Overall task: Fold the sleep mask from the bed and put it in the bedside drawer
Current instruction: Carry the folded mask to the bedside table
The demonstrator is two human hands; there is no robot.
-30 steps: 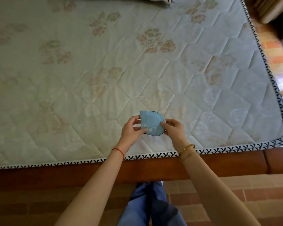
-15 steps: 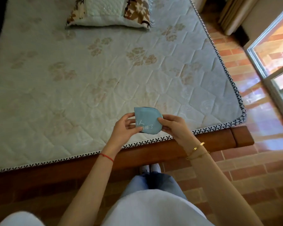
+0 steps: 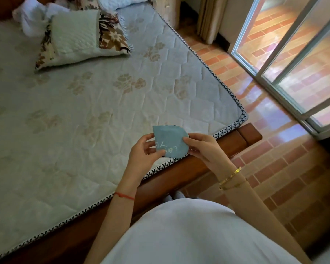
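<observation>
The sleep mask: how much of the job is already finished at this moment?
Done: the sleep mask looks folded in half and is off the mattress. In hand: the left hand and right hand both pinch it above the bed's edge. Left: putting it in the bedside drawer; a wooden cabinet shows by the bed's far end, too cropped to confirm.

A quilted mattress point(image 3: 84, 111) on a wooden bed frame point(image 3: 242, 138); brick floor point(image 3: 274, 168) and sunlit glass doors point(image 3: 293, 54) right of the hands.

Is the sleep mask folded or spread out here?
Folded: the sleep mask shows as one half-oval with a straight left edge, pinched between the left hand and right hand.
</observation>
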